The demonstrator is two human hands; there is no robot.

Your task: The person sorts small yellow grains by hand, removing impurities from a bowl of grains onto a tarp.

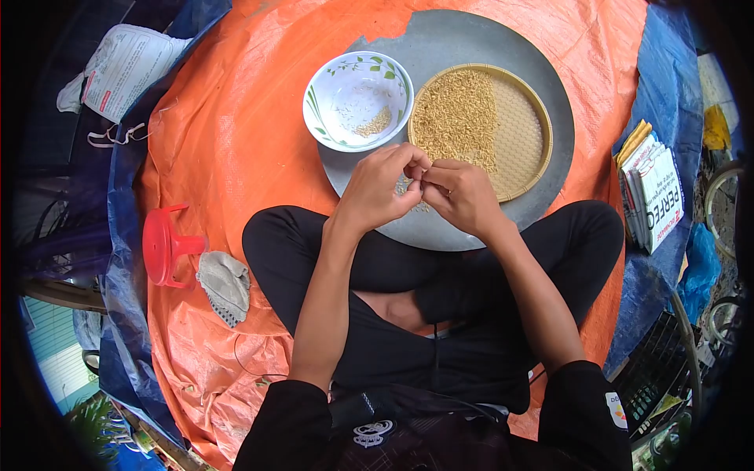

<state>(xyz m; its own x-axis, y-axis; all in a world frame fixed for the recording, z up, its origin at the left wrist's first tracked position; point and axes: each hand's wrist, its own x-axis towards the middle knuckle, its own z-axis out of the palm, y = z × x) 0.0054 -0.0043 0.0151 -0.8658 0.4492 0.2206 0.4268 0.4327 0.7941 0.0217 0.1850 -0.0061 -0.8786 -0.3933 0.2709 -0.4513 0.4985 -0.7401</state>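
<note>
My left hand and my right hand meet fingertip to fingertip over the near rim of a round grey metal tray. Both pinch at a few small rice grains held between them. Just beyond my hands a woven bamboo basket lies on the tray with a heap of unhusked rice on its left half. A white bowl with a leaf pattern sits left of the basket and holds a small pile of grains.
I sit cross-legged on an orange tarp over blue sheeting. A red plastic stool and a grey cloth lie at my left. A stack of printed packets sits at the right, a white sack at far left.
</note>
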